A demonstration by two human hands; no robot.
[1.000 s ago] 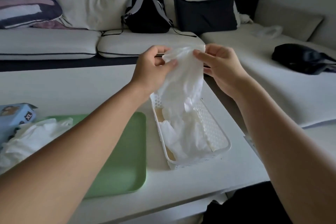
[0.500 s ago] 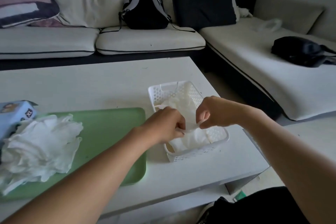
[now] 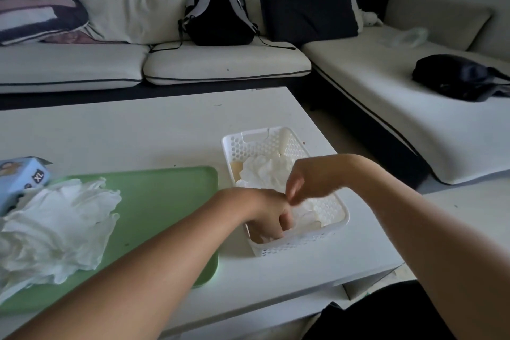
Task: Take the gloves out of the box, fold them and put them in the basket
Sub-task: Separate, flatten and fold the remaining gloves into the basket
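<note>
A white perforated basket [image 3: 287,250] stands on the white table, right of centre, with several folded white gloves [image 3: 265,171] in it. My left hand [image 3: 271,218] reaches into the basket's near end, its fingers curled down on a white glove [image 3: 306,215] there. My right hand [image 3: 306,179] hovers just above the basket, blurred, its fingers hanging loose and holding nothing. A loose pile of white gloves [image 3: 55,226] lies on the left of a green tray [image 3: 165,201]. The blue glove box [image 3: 19,176] lies at the left edge.
The white table [image 3: 138,130] ends just right of the basket, with a lower white surface [image 3: 469,201] beyond. A sofa runs along the back and right, carrying a black backpack [image 3: 218,16], cushions and a dark bundle [image 3: 455,77].
Both hands brought the glove down from chest height into the basket. The right hand has let go and lifted slightly; the left hand has pushed deeper into the near end.
</note>
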